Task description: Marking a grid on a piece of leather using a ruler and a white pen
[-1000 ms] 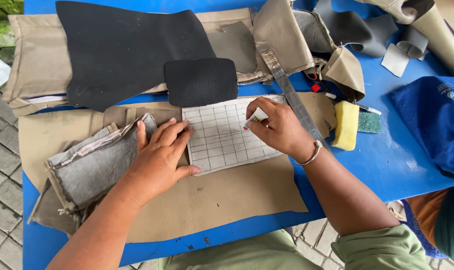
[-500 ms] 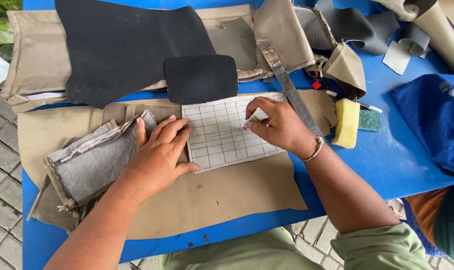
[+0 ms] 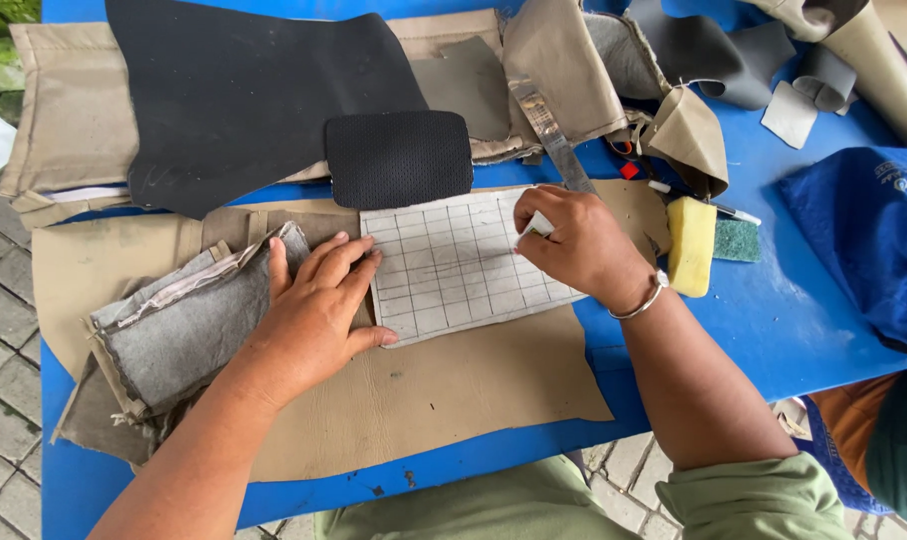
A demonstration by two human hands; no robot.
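Right hand (image 3: pixel 574 245) grips a small white marker (image 3: pixel 537 225) over the smudged, grid-lined white panel (image 3: pixel 454 265).

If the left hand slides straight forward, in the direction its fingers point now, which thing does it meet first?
The left hand points up and to the right, its fingertips already on the left edge of the gridded white sheet. Going on, it would cross that sheet and probably meet the right hand, which holds a small marker there.

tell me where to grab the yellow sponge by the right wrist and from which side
Grip the yellow sponge across its long side faces, near the upper end, coming from above. It lies as an upright block on the blue table; the right hand crowds its left lower part, and its right side meets the green scouring pad.
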